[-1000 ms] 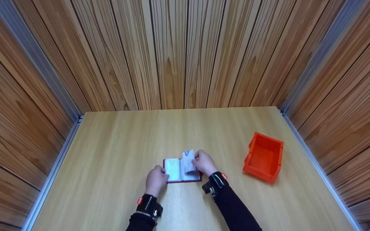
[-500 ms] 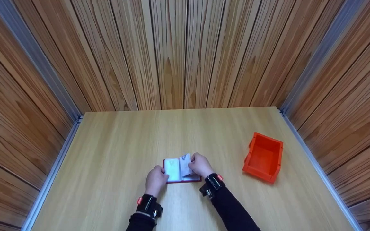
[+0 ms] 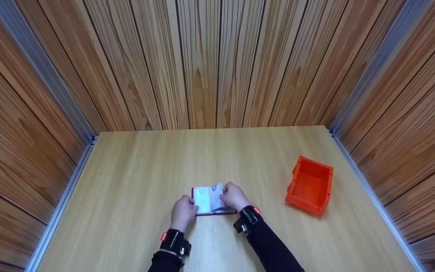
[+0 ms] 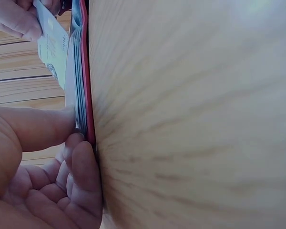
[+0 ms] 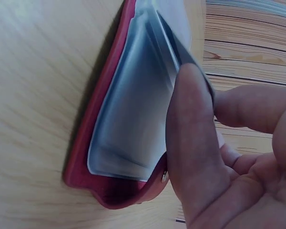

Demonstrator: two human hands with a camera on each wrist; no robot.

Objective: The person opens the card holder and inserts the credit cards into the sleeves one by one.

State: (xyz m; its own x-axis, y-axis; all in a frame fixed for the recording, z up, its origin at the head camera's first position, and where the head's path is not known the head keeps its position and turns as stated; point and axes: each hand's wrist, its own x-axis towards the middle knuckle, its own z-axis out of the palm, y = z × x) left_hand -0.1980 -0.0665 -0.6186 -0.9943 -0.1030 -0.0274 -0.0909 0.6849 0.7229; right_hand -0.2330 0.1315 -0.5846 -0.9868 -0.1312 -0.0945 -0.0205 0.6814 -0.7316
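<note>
A red card holder (image 3: 202, 202) with clear plastic sleeves lies spread on the table. At its left edge my left hand (image 3: 183, 212) pinches the cover and sleeves between thumb and fingers, as the left wrist view shows up close. Over the right half, my right hand (image 3: 235, 196) pinches a pale card (image 3: 216, 197) between thumb and forefinger. The card stands tilted above the sleeves (image 5: 128, 114), its lower left end near the fold. Whether that end is inside a sleeve I cannot tell. In the right wrist view a strap with a metal snap (image 5: 165, 176) curves from the red cover.
An orange-red plastic bin (image 3: 310, 185) stands to the right, apart from both hands. The light wood table (image 3: 145, 170) is bounded by wood-panelled walls (image 3: 217, 68) and metal corner rails (image 3: 60, 207).
My right hand has moved a little left and toward me with the card, which now sits lower and closer to the fold. The left hand and the card holder stay in place.
</note>
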